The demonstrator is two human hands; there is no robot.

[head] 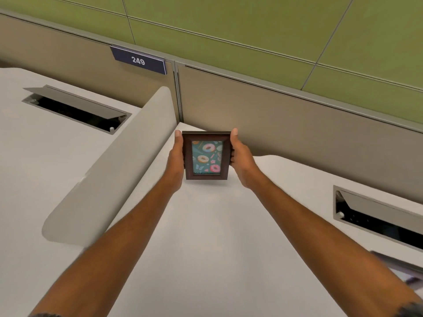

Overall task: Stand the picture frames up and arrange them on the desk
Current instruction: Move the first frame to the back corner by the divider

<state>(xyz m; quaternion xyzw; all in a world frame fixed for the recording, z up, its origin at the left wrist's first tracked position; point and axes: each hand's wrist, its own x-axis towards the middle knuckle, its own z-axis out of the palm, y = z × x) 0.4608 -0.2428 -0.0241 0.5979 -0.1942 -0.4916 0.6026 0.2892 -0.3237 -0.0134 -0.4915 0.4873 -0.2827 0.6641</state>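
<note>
My left hand [177,157] is clamped on the left edge of the dark wooden picture frame [206,155], thumb lying up along that side toward the top corner; my right hand [240,160] is clamped on the right edge, thumb up likewise, fingertips curling behind where I can only glimpse them. So the frame sits squarely between my two hands, neither one nearer than the other, both arms reaching straight out ahead of me.

The frame's long axis runs up and away from me: it is in portrait, its doughnut print facing me, its top leaning back toward the tan partition panel [286,124] behind it. Its lower edge is at or just above the white surface [206,225]; I cannot tell whether it is touching yet, and the back stand is hidden from me.

That lean is what my coming move turns on, I judge: the bottom edge must plant on the surface and the hidden stand must take the weight before I let go, or the frame will tip back.

Further out, the rounded grey divider [109,170] rises to my left, a cable hatch [77,108] lies open beyond it, and another cable hatch [375,213] sits to my right. Another flat object at the lower right edge [400,268] is too cut off to name.
</note>
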